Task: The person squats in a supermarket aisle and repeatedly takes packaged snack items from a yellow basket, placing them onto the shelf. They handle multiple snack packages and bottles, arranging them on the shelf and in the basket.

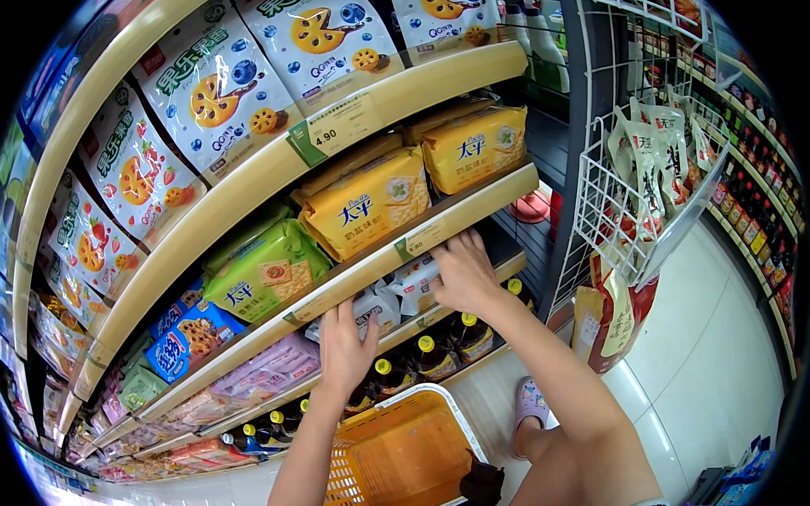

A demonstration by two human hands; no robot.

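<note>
Both my hands reach into the shelf below the yellow cracker packs (366,205). My left hand (348,341) is at the shelf's front, fingertips at the price rail (309,303) and thumb beside a grey-white snack packet (376,309). Farther right, my right hand (463,268) reaches in next to a white snack packet (414,287), its fingers bent and partly hidden under the shelf edge; whether it grips the packet I cannot tell. A green cracker pack (267,275) stands above and left of my left hand. Below my hands is an orange plastic basket (405,454) on the floor.
Dark bottles with yellow caps (435,354) line the bottom shelf. White cookie bags (223,93) fill the upper shelf. At right, a white wire basket (614,200) holds snack pouches, above a red and cream bag (617,314). My bent leg and a lilac clog (530,404) are beside the orange basket.
</note>
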